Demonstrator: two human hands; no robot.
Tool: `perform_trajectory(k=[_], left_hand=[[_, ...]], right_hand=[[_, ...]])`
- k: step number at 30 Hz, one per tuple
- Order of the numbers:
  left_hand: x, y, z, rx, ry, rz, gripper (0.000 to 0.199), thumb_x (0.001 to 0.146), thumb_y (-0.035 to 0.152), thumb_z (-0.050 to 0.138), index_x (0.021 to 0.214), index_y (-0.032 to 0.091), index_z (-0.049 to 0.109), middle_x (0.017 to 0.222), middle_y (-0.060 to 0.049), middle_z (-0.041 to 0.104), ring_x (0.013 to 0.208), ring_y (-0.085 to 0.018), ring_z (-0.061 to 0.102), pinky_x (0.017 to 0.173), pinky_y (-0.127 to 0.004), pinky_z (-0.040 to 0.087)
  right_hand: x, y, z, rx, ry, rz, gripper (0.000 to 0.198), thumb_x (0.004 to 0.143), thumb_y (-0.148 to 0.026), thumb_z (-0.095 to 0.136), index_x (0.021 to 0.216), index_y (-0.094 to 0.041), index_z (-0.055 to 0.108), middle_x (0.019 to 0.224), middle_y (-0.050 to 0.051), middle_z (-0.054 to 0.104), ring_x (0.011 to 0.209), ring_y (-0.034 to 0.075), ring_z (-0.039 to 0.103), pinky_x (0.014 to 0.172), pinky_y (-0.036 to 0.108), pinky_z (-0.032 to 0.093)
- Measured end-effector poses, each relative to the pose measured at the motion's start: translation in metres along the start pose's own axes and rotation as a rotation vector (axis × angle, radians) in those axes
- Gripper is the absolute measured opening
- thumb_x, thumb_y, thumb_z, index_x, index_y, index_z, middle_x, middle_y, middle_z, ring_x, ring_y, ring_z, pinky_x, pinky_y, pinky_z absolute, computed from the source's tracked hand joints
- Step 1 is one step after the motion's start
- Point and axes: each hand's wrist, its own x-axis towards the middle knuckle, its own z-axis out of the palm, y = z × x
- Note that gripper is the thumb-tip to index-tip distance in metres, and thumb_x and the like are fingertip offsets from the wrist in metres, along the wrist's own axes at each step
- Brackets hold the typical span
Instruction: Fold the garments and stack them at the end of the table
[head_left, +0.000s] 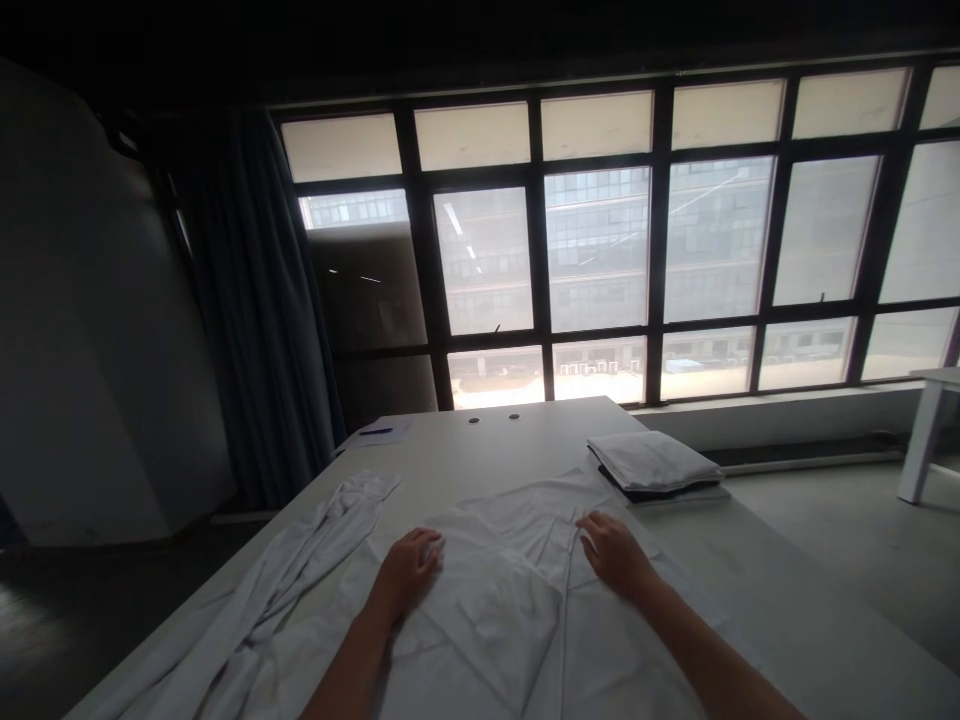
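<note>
A white garment [487,600], probably a coat or shirt, lies spread and wrinkled over the near part of the table. My left hand [409,570] is on its left side, fingers curled around what looks like a bit of the cloth. On the right, my right hand [615,555] touches the fabric with its fingertips, thumb and fingers apart. A seam or edge runs down the cloth between the hands. Off to the left stretches a long bunched length of white cloth [300,555], sleeve-like; whether it belongs to the same garment I cannot tell.
The white table [450,455] reaches toward the windows. On its right edge sits a folded white and dark fabric stack [652,462]. At the far left corner, a pen [376,431] rests on paper [394,436]. A blue curtain [270,330] hangs at left; another table [926,430] stands right.
</note>
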Motion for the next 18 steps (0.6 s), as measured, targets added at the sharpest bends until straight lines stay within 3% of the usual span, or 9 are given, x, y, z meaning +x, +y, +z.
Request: perform_trajectory(k=[2,4,7,9,12,14,18], left_hand=[[-0.001,0.012,0.002,-0.024,-0.042,0.047,0.039,0.095,0.041,0.047,0.128,0.029,0.065,0.138,-0.006,0.062,0.124,-0.023,0.058,0.109,-0.037,0.043],[-0.003,0.025,0.007,-0.032,-0.119,0.064,0.05,0.095,0.052,0.048,0.14,0.032,0.055,0.15,-0.006,0.05,0.137,-0.029,0.047,0.115,-0.048,0.036],[-0.006,0.041,0.015,-0.022,-0.235,0.065,0.062,0.093,0.066,0.044,0.149,0.04,0.04,0.16,-0.003,0.033,0.148,-0.036,0.025,0.116,-0.067,0.016],[-0.008,0.046,0.018,-0.012,-0.263,0.065,0.064,0.093,0.071,0.042,0.15,0.043,0.038,0.162,-0.001,0.029,0.15,-0.037,0.02,0.115,-0.07,0.01],[-0.007,0.045,0.018,-0.007,-0.256,0.05,0.06,0.096,0.07,0.034,0.149,0.042,0.04,0.161,-0.002,0.032,0.149,-0.034,0.022,0.116,-0.067,0.012],[-0.005,0.041,0.017,-0.005,-0.229,0.029,0.057,0.1,0.066,0.027,0.148,0.039,0.043,0.159,-0.004,0.037,0.148,-0.031,0.028,0.116,-0.064,0.018],[-0.001,0.03,0.014,0.028,-0.172,-0.014,0.056,0.102,0.06,0.026,0.149,0.034,0.043,0.159,-0.005,0.036,0.149,-0.028,0.027,0.118,-0.061,0.018]], right_hand=[[-0.006,-0.027,-0.005,0.019,-0.027,-0.069,0.027,0.093,-0.021,0.044,0.106,-0.021,0.067,0.106,0.008,0.068,0.099,0.021,0.061,0.091,0.031,0.04],[-0.015,-0.059,-0.005,0.052,-0.063,-0.143,0.021,0.092,-0.024,0.047,0.096,-0.023,0.067,0.099,0.004,0.068,0.092,0.019,0.061,0.086,0.028,0.041],[-0.033,-0.103,0.007,0.174,-0.089,-0.245,0.023,0.091,-0.03,0.051,0.109,-0.024,0.063,0.109,0.005,0.067,0.102,0.022,0.059,0.091,0.031,0.041],[-0.043,-0.121,0.02,0.214,-0.111,-0.25,0.034,0.086,-0.029,0.055,0.119,-0.022,0.059,0.117,0.009,0.065,0.109,0.027,0.056,0.097,0.039,0.038],[-0.046,-0.127,0.035,0.313,-0.111,-0.167,0.049,0.076,-0.016,0.054,0.125,-0.021,0.055,0.123,0.011,0.062,0.115,0.029,0.052,0.104,0.045,0.032],[-0.039,-0.12,0.035,0.51,-0.108,-0.075,0.063,0.068,-0.01,0.052,0.129,-0.021,0.05,0.12,0.01,0.062,0.112,0.026,0.054,0.101,0.042,0.035],[-0.019,-0.092,-0.002,1.119,-0.227,-0.041,0.076,0.06,-0.013,0.052,0.136,-0.023,0.044,0.109,0.004,0.065,0.093,0.02,0.06,0.079,0.03,0.045]])
